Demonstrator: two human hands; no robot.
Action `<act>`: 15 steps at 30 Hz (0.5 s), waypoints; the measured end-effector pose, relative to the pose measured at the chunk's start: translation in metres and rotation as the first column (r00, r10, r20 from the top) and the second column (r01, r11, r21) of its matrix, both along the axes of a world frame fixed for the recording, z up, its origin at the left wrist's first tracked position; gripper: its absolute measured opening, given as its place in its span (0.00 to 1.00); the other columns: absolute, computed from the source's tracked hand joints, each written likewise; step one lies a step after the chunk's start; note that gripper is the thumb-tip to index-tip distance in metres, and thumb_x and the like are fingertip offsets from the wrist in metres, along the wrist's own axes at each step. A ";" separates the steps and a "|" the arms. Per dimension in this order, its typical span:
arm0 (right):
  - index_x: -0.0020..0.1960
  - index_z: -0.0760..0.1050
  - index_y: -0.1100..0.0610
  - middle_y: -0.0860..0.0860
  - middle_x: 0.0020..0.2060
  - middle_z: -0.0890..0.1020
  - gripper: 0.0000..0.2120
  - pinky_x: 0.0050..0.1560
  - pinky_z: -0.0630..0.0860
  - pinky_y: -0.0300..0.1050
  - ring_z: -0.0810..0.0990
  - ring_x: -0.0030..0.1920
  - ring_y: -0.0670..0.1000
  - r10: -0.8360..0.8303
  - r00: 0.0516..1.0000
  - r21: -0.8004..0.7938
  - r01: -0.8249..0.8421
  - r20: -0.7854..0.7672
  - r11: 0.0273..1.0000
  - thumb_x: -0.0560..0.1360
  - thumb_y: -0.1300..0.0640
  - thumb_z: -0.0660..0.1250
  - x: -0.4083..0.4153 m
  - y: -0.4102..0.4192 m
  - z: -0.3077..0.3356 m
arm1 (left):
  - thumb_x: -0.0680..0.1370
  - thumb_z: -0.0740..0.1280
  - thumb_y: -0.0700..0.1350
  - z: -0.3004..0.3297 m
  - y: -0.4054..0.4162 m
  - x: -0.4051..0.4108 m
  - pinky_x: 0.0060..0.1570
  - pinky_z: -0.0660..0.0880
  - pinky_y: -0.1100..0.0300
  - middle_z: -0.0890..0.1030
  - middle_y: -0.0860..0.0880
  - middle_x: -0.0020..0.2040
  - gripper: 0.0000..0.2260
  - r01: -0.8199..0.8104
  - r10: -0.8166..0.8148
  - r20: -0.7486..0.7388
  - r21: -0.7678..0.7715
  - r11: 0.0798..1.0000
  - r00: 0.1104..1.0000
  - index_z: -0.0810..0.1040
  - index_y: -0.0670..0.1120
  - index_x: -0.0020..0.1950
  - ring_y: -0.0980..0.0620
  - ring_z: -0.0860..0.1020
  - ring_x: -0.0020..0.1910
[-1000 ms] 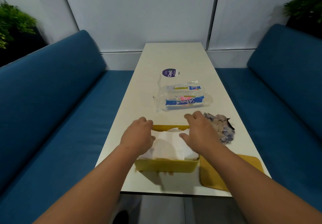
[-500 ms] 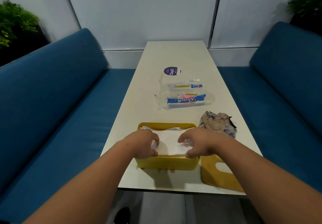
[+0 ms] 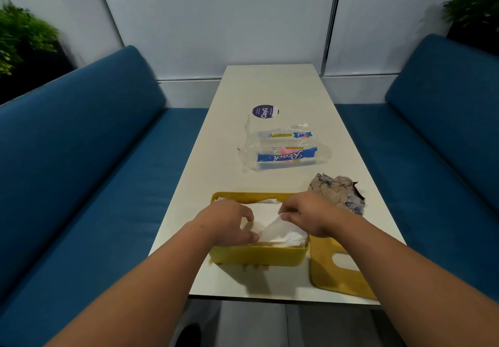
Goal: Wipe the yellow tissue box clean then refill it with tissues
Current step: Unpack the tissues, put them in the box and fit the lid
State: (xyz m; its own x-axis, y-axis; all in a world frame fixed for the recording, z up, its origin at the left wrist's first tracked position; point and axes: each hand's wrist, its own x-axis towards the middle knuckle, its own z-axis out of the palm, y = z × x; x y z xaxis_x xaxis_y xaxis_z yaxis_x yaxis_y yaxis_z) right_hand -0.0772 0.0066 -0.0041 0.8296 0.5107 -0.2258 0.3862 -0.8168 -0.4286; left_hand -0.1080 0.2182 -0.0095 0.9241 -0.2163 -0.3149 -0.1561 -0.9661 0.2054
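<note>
The yellow tissue box (image 3: 259, 257) stands open near the table's front edge, filled with a stack of white tissues (image 3: 280, 234). My left hand (image 3: 229, 222) presses down on the left part of the stack. My right hand (image 3: 305, 215) pinches the top tissue between thumb and fingers and lifts its edge a little. The box's yellow lid (image 3: 337, 271), with its slot facing up, lies flat on the table just right of the box.
An emptied clear tissue wrapper (image 3: 283, 149) lies mid-table, with a round purple sticker (image 3: 265, 111) beyond it. A crumpled cloth (image 3: 337, 191) sits right of the box. The white table (image 3: 270, 87) is flanked by blue benches (image 3: 81, 163).
Both hands slid from the box's far rim back over the tissue stack. The right hand has now pinched the top tissue and raised its edge.
</note>
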 end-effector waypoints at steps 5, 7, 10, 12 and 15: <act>0.56 0.78 0.51 0.48 0.54 0.80 0.09 0.51 0.76 0.43 0.77 0.50 0.47 -0.052 0.999 0.030 0.052 0.011 0.998 0.77 0.51 0.66 0.001 -0.002 -0.001 | 0.78 0.63 0.56 0.002 -0.006 -0.001 0.51 0.76 0.59 0.81 0.54 0.55 0.13 0.013 -0.012 0.038 -0.043 0.999 0.999 0.80 0.55 0.59 0.53 0.76 0.51; 0.55 0.78 0.51 0.48 0.51 0.80 0.09 0.47 0.75 0.40 0.77 0.49 0.47 -0.044 0.999 0.034 0.043 0.010 0.998 0.77 0.50 0.66 0.000 -0.002 0.000 | 0.79 0.62 0.51 0.002 -0.005 0.001 0.51 0.74 0.60 0.81 0.53 0.54 0.12 0.010 -0.009 0.031 -0.051 0.999 0.999 0.81 0.53 0.60 0.52 0.76 0.50; 0.55 0.78 0.51 0.48 0.52 0.80 0.09 0.44 0.71 0.39 0.76 0.48 0.47 -0.020 1.000 0.038 0.020 0.017 0.999 0.79 0.50 0.63 -0.002 0.002 0.001 | 0.80 0.63 0.49 0.000 -0.007 0.003 0.49 0.73 0.62 0.82 0.52 0.51 0.11 -0.017 0.019 0.030 -0.045 0.999 0.999 0.82 0.50 0.58 0.52 0.77 0.48; 0.55 0.79 0.51 0.49 0.51 0.81 0.09 0.42 0.70 0.39 0.76 0.48 0.47 -0.034 0.999 0.040 0.033 0.025 0.999 0.79 0.50 0.62 -0.004 0.005 0.000 | 0.80 0.64 0.49 -0.002 -0.010 0.005 0.49 0.74 0.62 0.82 0.51 0.48 0.10 -0.043 0.044 0.051 -0.027 0.999 0.998 0.82 0.50 0.57 0.52 0.77 0.45; 0.54 0.79 0.52 0.50 0.48 0.81 0.10 0.37 0.67 0.39 0.75 0.44 0.48 -0.088 0.994 0.011 0.088 0.068 0.996 0.80 0.49 0.62 -0.003 0.010 -0.003 | 0.78 0.66 0.50 -0.002 -0.006 0.008 0.43 0.73 0.62 0.81 0.51 0.43 0.09 -0.064 0.064 0.056 -0.013 0.998 0.996 0.83 0.50 0.53 0.52 0.76 0.42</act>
State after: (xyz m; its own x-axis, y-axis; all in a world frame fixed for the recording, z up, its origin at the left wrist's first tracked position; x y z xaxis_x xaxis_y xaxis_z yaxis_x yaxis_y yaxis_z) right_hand -0.0801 0.0165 -0.0073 0.8847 0.4367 -0.1627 0.3418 -0.8453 -0.4106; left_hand -0.1001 0.2120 -0.0115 0.9523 -0.1595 -0.2601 -0.1056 -0.9721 0.2093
